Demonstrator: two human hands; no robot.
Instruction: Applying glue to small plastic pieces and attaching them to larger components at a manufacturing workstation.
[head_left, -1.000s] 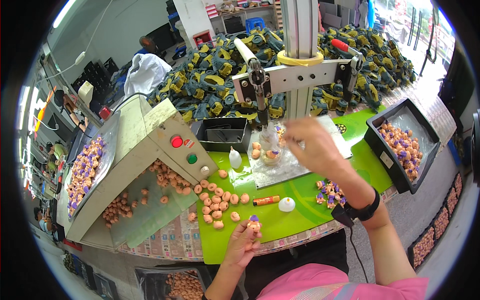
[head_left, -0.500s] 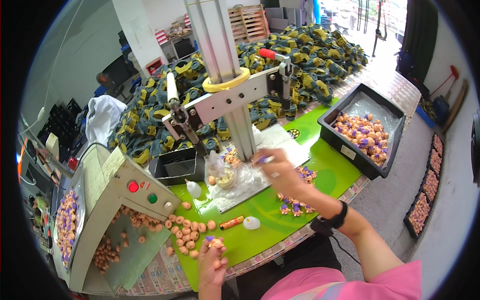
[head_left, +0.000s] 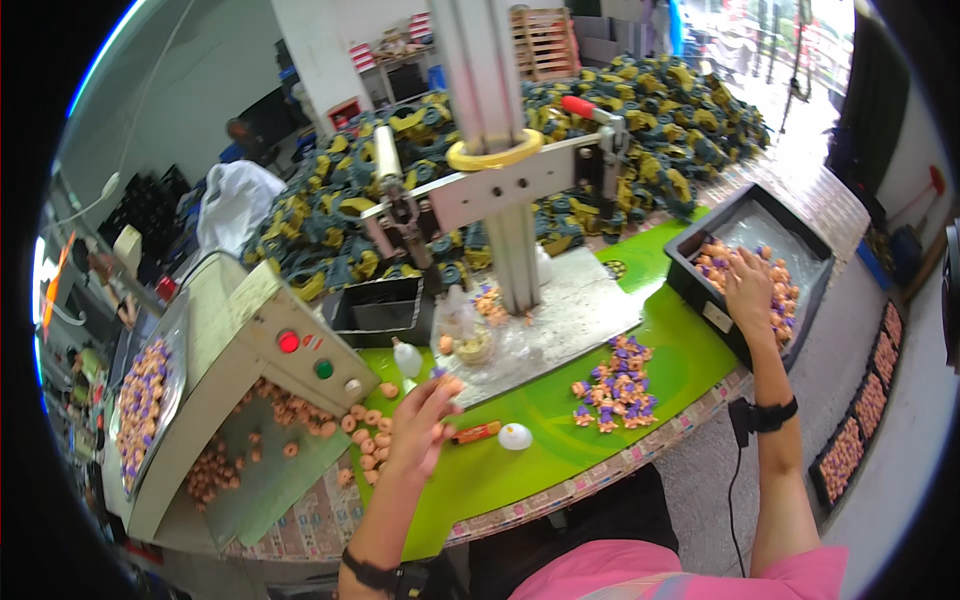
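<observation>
My right hand reaches palm down into a black bin at the table's right end, fingers spread on the small orange and purple pieces inside. My left hand is raised over the green table top and pinches a small orange piece with a purple bit at its fingertips. A heap of purple and orange pieces lies on the green top between my hands. Loose orange pieces lie left of my left hand.
A press stand with a grey column and metal base plate rises mid-table. A beige control box with red and green buttons, a white bottle, a white dome, a black box and a yellow-and-dark pile surround it.
My right hand left the press base and swung right into the black bin. My left hand rose from the table's near edge toward the press. The view turned right.
</observation>
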